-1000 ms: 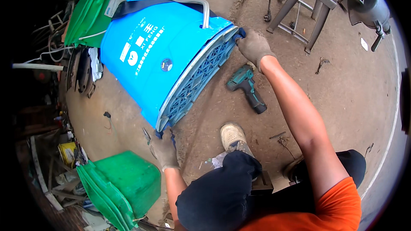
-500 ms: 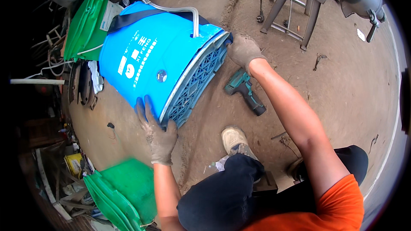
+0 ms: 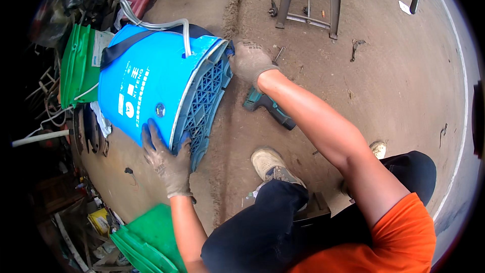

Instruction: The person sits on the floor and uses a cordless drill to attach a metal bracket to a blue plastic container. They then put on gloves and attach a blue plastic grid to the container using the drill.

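Observation:
A blue backpack sprayer tank (image 3: 151, 83) lies tipped over, its ribbed base (image 3: 204, 106) facing right and toward me. A black strap (image 3: 126, 45) crosses it, and a looped grey hose (image 3: 166, 24) comes out near the base rim. My gloved right hand (image 3: 251, 61) grips the far corner of that rim. At the near corner, my gloved left hand (image 3: 169, 164) has its fingers on the tank wall and its thumb at the base edge. A teal and black cordless drill (image 3: 270, 108) rests on the ground below my right wrist. Beside the right hand shows a thin metal rod (image 3: 279, 54).
Green folded plastic pieces (image 3: 78, 65) stand behind the tank, with another green piece (image 3: 151, 240) near my left forearm. Scrap and tubing clutter the left side. A metal stool (image 3: 308, 0) and a black plug on a cord (image 3: 273, 10) are at the far right.
The view has shifted, so the tank, drill and stool appear farther left. The tank's base looks turned slightly more to the right. Both hands keep their places on the rim.

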A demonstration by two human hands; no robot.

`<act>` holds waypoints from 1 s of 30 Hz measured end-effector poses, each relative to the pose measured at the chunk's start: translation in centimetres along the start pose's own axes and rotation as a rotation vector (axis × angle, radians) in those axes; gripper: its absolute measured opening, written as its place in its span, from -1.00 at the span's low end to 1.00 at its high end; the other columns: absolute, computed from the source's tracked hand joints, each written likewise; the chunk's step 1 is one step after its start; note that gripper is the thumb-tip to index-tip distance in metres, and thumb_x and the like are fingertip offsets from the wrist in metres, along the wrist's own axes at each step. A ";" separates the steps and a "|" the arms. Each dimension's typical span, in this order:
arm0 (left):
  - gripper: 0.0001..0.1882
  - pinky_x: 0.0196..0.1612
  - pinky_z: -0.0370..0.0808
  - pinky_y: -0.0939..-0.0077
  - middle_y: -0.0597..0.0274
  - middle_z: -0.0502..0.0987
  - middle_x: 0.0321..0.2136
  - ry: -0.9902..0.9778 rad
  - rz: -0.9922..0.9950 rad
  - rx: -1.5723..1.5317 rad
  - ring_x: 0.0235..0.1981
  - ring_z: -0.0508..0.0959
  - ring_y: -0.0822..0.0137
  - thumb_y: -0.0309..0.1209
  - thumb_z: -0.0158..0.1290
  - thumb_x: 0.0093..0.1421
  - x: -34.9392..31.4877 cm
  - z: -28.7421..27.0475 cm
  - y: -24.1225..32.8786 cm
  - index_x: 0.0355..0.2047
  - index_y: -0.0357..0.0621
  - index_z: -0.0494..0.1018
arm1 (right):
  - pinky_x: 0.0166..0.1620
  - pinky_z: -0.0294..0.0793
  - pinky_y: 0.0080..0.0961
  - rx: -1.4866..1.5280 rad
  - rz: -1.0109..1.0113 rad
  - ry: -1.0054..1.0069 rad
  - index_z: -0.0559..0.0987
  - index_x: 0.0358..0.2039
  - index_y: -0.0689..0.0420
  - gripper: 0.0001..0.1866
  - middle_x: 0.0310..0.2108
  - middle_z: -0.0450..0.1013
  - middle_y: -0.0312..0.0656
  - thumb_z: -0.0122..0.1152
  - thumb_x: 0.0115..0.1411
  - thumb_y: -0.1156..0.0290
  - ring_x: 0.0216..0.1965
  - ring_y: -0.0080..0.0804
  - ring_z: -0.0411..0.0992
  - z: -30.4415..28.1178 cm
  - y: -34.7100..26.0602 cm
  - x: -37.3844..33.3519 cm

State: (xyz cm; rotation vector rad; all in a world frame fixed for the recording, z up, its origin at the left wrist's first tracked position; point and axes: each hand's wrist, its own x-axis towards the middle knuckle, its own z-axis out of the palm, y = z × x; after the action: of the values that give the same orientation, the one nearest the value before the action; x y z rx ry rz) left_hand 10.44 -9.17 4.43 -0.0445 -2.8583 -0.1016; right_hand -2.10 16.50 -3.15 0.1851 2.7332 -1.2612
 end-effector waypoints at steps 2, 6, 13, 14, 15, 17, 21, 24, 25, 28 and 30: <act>-0.02 0.33 0.19 -0.02 -0.11 0.14 0.34 0.007 0.000 -0.003 0.33 0.18 -0.18 -0.29 0.36 0.00 -0.1 0.0 0.1 0.40 0.00 0.11 | 0.11 0.44 -0.08 0.025 -0.019 0.003 0.44 0.02 0.22 -0.62 -0.01 0.48 0.16 0.05 0.30 0.25 0.07 0.08 0.46 0.5 0.6 0.3; -0.04 0.33 0.16 -0.05 -0.18 0.13 0.32 -0.025 -0.004 0.000 0.31 0.17 -0.22 -0.26 0.32 0.03 -0.1 0.0 0.6 0.40 -0.03 0.09 | 0.11 0.45 -0.09 0.072 -0.045 0.011 0.42 0.05 0.24 -0.61 0.01 0.45 0.17 0.06 0.30 0.28 0.08 0.09 0.45 0.4 0.5 -0.2; 0.00 0.30 0.18 -0.09 -0.26 0.12 0.31 -0.081 -0.003 0.112 0.30 0.18 -0.26 -0.16 0.33 0.00 0.5 -0.3 1.3 0.39 -0.08 0.09 | 0.13 0.42 -0.05 0.196 -0.022 0.049 0.35 0.12 0.22 -0.54 0.08 0.38 0.22 0.10 0.28 0.26 0.10 0.17 0.41 1.5 1.1 -0.2; 0.01 0.30 0.19 -0.08 -0.26 0.12 0.31 -0.114 -0.017 0.138 0.30 0.19 -0.26 -0.14 0.34 -0.01 0.9 -0.8 1.6 0.39 -0.08 0.08 | 0.15 0.41 -0.05 0.219 -0.008 0.055 0.34 0.14 0.21 -0.52 0.10 0.37 0.22 0.10 0.28 0.25 0.12 0.17 0.40 1.5 0.8 -0.4; 0.03 0.30 0.19 -0.08 -0.27 0.12 0.31 -0.147 -0.033 0.164 0.30 0.19 -0.26 -0.12 0.35 -0.02 1.1 -1.1 1.7 0.39 -0.09 0.08 | 0.16 0.40 -0.05 0.241 0.007 0.061 0.34 0.16 0.21 -0.50 0.12 0.36 0.22 0.11 0.28 0.24 0.13 0.18 0.38 1.4 0.5 -0.6; 0.05 0.30 0.19 -0.08 -0.25 0.13 0.31 -0.135 0.013 0.157 0.30 0.19 -0.25 -0.07 0.36 -0.02 1.5 -1.0 1.7 0.40 -0.08 0.08 | 0.20 0.37 -0.06 0.310 0.016 0.063 0.31 0.20 0.20 -0.45 0.17 0.32 0.21 0.11 0.27 0.22 0.17 0.18 0.35 1.1 0.1 -1.1; 0.02 0.32 0.21 -0.01 -0.18 0.11 0.34 -0.072 0.023 0.197 0.33 0.20 -0.19 -0.13 0.34 0.03 1.7 0.4 1.5 0.41 -0.05 0.05 | 0.24 0.33 -0.08 0.349 0.073 0.049 0.27 0.27 0.19 -0.39 0.20 0.31 0.20 0.11 0.27 0.20 0.21 0.17 0.32 1.0 -0.1 -1.2; 0.01 0.32 0.21 -0.02 -0.17 0.14 0.32 -0.071 0.002 0.183 0.32 0.20 -0.18 -0.11 0.34 0.03 1.8 0.3 2.2 0.41 -0.05 0.07 | 0.24 0.34 -0.11 0.324 0.027 0.054 0.25 0.30 0.17 -0.35 0.18 0.35 0.18 0.12 0.26 0.16 0.21 0.14 0.33 0.9 1.0 -0.4; 0.03 0.31 0.20 -0.04 -0.17 0.14 0.32 -0.076 -0.013 0.174 0.32 0.20 -0.19 -0.09 0.35 0.01 1.7 0.3 2.5 0.40 -0.05 0.07 | 0.24 0.33 -0.12 0.357 0.114 0.040 0.24 0.31 0.16 -0.32 0.18 0.35 0.17 0.13 0.25 0.13 0.21 0.13 0.34 0.7 1.6 -0.7; 0.05 0.30 0.19 -0.07 -0.17 0.15 0.31 -0.059 -0.048 0.193 0.30 0.21 -0.19 -0.05 0.36 -0.02 1.7 -0.1 1.5 0.40 -0.02 0.07 | 0.28 0.30 -0.15 0.533 0.337 0.037 0.19 0.35 0.12 -0.26 0.16 0.38 0.14 0.11 0.26 0.04 0.23 0.08 0.33 -0.7 2.6 -3.4; 0.05 0.30 0.19 -0.07 -0.17 0.16 0.30 -0.043 -0.027 0.189 0.30 0.22 -0.19 -0.05 0.36 -0.02 1.7 0.1 1.4 0.40 -0.01 0.07 | 0.29 0.28 -0.13 0.380 0.421 0.077 0.14 0.38 0.11 -0.21 0.15 0.39 0.14 0.09 0.26 -0.02 0.25 0.06 0.31 0.4 6.1 -6.4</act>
State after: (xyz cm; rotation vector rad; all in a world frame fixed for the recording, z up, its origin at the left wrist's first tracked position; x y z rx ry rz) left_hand 8.86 -7.73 4.84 0.0305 -2.8982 0.1657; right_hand 5.25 19.69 -6.89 0.8101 2.3020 -1.6385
